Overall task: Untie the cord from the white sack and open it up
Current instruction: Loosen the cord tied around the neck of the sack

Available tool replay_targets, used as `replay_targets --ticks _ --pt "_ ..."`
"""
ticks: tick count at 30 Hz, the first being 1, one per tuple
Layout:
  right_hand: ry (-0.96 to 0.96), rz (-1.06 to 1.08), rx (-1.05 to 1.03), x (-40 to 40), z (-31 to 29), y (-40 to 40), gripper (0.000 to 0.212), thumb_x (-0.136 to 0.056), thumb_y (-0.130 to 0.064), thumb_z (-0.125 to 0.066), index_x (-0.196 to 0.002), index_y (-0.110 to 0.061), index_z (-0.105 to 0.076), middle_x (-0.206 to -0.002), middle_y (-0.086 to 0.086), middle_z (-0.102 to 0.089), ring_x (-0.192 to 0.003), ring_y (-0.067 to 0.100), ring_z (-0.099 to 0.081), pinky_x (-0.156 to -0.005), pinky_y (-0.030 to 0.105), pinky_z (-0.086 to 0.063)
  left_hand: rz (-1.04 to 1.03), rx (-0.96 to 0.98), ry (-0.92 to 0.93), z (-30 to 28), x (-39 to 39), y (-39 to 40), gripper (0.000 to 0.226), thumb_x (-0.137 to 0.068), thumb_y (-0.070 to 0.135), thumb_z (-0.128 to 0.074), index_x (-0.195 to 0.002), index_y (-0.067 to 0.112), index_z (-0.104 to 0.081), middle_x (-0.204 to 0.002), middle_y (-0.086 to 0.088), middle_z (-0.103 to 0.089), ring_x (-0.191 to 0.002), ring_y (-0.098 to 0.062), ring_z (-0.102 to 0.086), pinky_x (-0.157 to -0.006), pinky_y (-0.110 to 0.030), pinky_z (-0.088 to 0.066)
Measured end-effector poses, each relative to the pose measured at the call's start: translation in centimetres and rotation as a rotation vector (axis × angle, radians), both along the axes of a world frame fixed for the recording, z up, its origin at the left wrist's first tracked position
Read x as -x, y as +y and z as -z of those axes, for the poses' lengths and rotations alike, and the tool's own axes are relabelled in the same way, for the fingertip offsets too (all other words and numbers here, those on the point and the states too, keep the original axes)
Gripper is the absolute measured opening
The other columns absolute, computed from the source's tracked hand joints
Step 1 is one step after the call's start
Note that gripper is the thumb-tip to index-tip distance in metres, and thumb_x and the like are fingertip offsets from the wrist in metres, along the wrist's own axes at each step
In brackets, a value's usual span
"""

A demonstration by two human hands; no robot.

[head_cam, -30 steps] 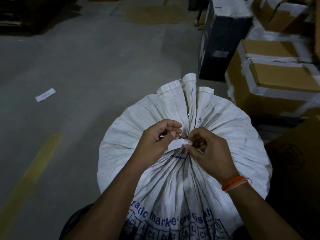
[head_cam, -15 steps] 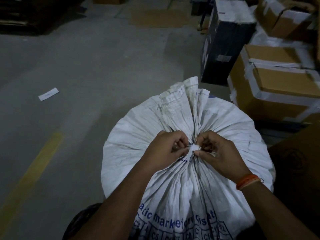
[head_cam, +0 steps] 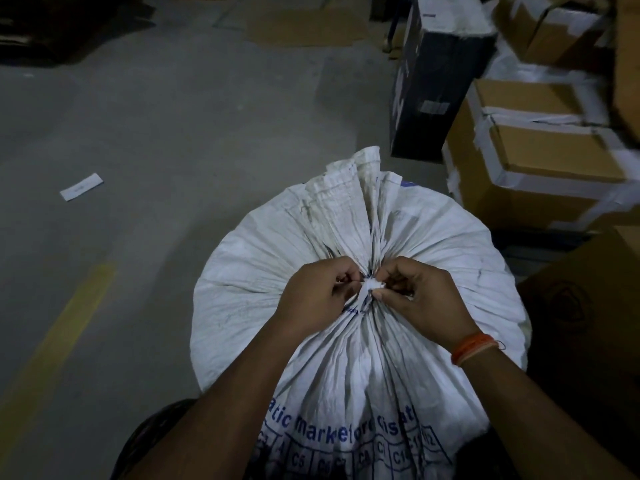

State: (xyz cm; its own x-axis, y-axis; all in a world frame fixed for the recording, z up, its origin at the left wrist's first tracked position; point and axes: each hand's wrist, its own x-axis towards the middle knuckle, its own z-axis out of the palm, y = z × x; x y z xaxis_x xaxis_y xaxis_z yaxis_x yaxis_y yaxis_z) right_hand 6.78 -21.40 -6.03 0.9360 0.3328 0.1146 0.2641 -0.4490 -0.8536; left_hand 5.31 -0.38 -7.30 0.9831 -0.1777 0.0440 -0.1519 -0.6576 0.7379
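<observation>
While both hands pinch it, the cord (head_cam: 370, 287) sits right between the left hand (head_cam: 320, 299) and right hand (head_cam: 420, 299) on the sack (head_cam: 450, 258).

White woven sack (head_cam: 433, 244), grey-smudged in the pleats, dark blue lettering and a blue grid of boxed codes along its near side. Cord (head_cam: 370, 288) at the neck white. Orange thread band (head_cam: 474, 346) on the right wrist. Floor (head_cam: 173, 133) dull grey concrete with a worn yellow stripe (head_cam: 65, 320) at its left edge; white paper slip (head_cam: 81, 187) lying on it. Brown cardboard boxes (head_cam: 540, 161) banded with white tape at the right. Black carton (head_cam: 436, 98), white top, pale label.
</observation>
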Motion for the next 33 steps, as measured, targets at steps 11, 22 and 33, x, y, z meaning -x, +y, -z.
replay_targets --ticks 11,22,33 --pt "0.006 0.007 0.014 0.0 -0.2 0.1 0.019 -0.075 -0.01 -0.087 -0.088 -0.014 -0.074 -0.085 -0.007 -0.076 -0.081 0.004 -0.073 -0.078 0.015 -0.058 -0.058 0.054 0.048 -1.0 -0.4 -0.4 0.009 -0.092 0.015 -0.074 -0.091 0.022 -0.08 -0.088 0.011 -0.078 -0.087 -0.002 -0.072 -0.08 -0.009 -0.052" --pt "-0.019 0.029 0.021 0.1 0.1 0.3 0.014 -0.079 -0.009 -0.084 -0.087 -0.016 -0.074 -0.083 -0.007 -0.075 -0.08 0.006 -0.073 -0.078 0.019 -0.059 -0.077 0.035 -0.018 -1.1 -0.2 -0.6 0.01 -0.089 0.016 -0.075 -0.085 0.024 -0.078 -0.083 0.012 -0.076 -0.082 -0.004 -0.069 -0.075 -0.023 -0.055" --pt "0.003 0.032 0.005 0.1 -0.1 0.4 0.013 -0.078 -0.007 -0.084 -0.086 -0.012 -0.075 -0.082 -0.004 -0.076 -0.079 0.006 -0.072 -0.078 0.018 -0.059 -0.084 -0.003 -0.052 -0.9 -0.3 -0.6 0.01 -0.089 0.019 -0.075 -0.084 0.027 -0.078 -0.082 0.013 -0.075 -0.081 -0.005 -0.067 -0.075 -0.031 -0.056"
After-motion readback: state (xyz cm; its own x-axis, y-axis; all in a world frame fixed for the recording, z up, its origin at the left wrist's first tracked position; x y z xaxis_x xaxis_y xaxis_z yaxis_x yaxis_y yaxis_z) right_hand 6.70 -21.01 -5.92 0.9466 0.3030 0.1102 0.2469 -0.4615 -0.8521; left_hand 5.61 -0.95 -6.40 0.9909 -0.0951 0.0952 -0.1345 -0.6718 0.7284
